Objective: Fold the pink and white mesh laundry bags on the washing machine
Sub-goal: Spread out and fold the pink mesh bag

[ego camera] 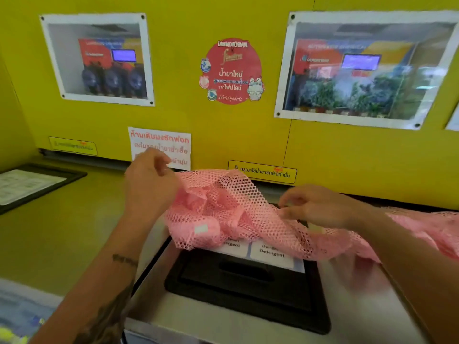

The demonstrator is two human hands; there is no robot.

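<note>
Head cam: my left hand [149, 180] pinches the pink mesh bag [223, 214] mid-frame, my right hand [315, 207] grips its bunched middle. It's draped over the washing machine [347, 306] top's black detergent drawer [248, 289]. Yellow wall [248, 18] with posters up top.

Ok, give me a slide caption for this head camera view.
Both hands, left hand and right hand, lift a pink mesh laundry bag above the detergent drawer.

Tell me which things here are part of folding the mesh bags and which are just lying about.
Part of the job:
pink mesh bag
left hand, pinching it
right hand, pinching it
washer top

Lying about:
framed sheet
detergent labels
black tray
wall notices
</note>
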